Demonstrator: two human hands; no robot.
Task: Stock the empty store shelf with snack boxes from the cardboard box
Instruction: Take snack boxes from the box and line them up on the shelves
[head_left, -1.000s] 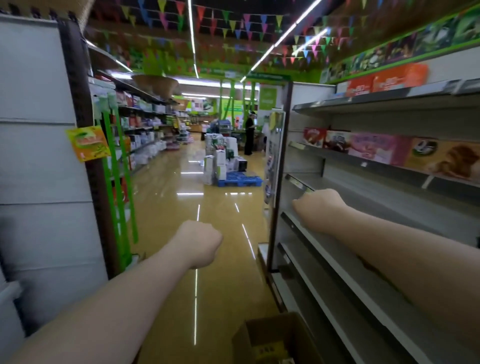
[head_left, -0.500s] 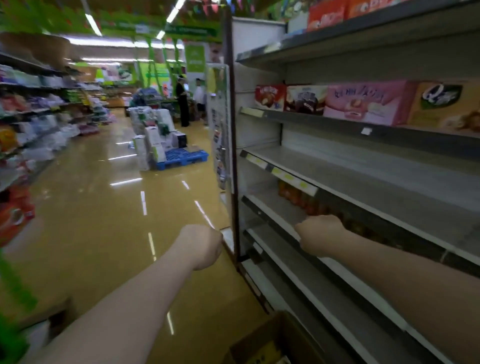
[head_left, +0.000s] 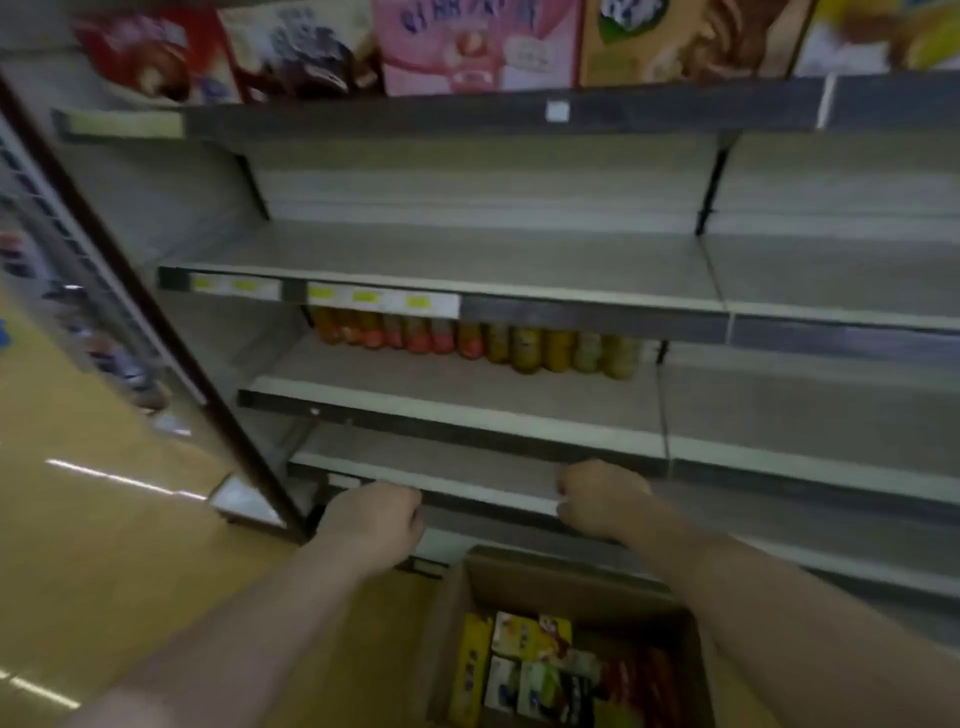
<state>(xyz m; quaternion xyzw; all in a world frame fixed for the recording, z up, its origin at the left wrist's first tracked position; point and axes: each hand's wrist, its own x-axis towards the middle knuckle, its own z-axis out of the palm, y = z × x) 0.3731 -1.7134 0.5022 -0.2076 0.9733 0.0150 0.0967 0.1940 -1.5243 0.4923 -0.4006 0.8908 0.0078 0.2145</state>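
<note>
Hovering fists, left hand (head_left: 376, 519), right hand (head_left: 602, 499), above open brown cardboard box (head_left: 571, 582)

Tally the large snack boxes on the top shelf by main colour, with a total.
Red cardboard snack box: 1
White box picturing dark chocolate cakes: 1
Pink box: 1
Tan box: 1
Yellow-and-white box, cut off by the frame edge: 1
Total: 5

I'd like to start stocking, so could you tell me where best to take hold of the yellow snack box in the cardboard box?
Probably from above. The yellow snack box lies along the cardboard box's left wall, other packs tight against its right side. Pinch its far short end, which looks free, and lift upward. Both hands hold nothing.
</note>
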